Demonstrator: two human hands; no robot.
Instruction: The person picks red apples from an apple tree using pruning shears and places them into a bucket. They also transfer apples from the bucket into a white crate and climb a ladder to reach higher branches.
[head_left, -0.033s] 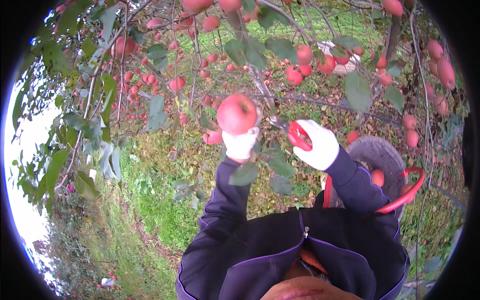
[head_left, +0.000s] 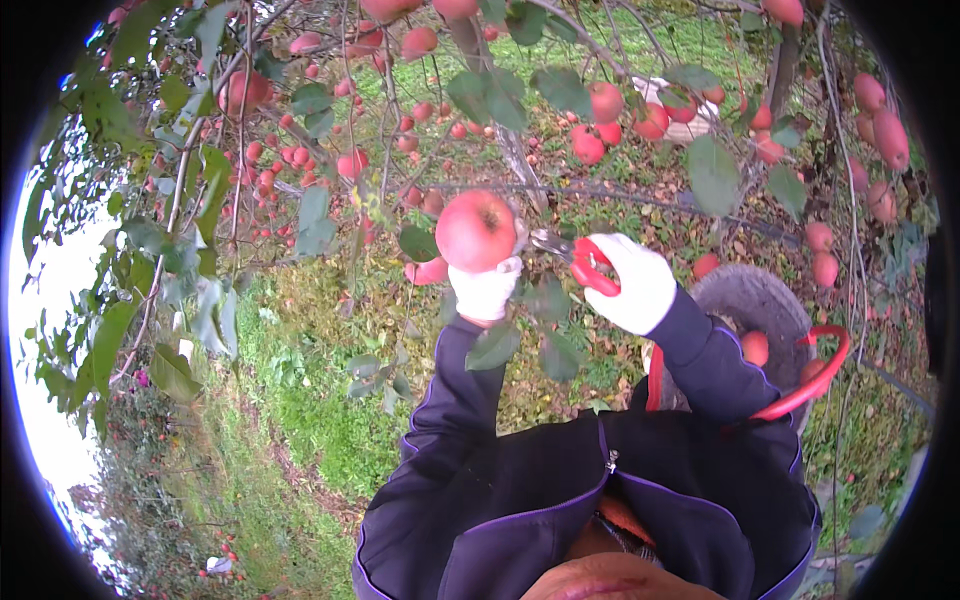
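Observation:
A large pinkish-red apple (head_left: 472, 232) rests in my left hand (head_left: 484, 292), which wears a white glove and has its fingers curled under and beside the fruit. Just right of it, my white-gloved right hand (head_left: 636, 285) grips pruning shears (head_left: 592, 266) by their red handles. Their metal tips point left and lie close beside the apple's right side; I cannot tell whether they touch it. Leaves (head_left: 548, 300) hang between and below my hands. A second apple (head_left: 427, 271) shows just left of my left hand.
A grey bucket (head_left: 768, 300) with a red-wrapped handle (head_left: 815, 388) stands by my right forearm, a few apples inside. Apple-laden branches (head_left: 590, 45) cross the top, and more apples (head_left: 890, 138) hang at right. A thin trunk (head_left: 515, 150) rises ahead over leaf-strewn ground.
The shears in my right hand have shifted slightly left, their tips now nearer the apple. My left hand with the apple has barely moved.

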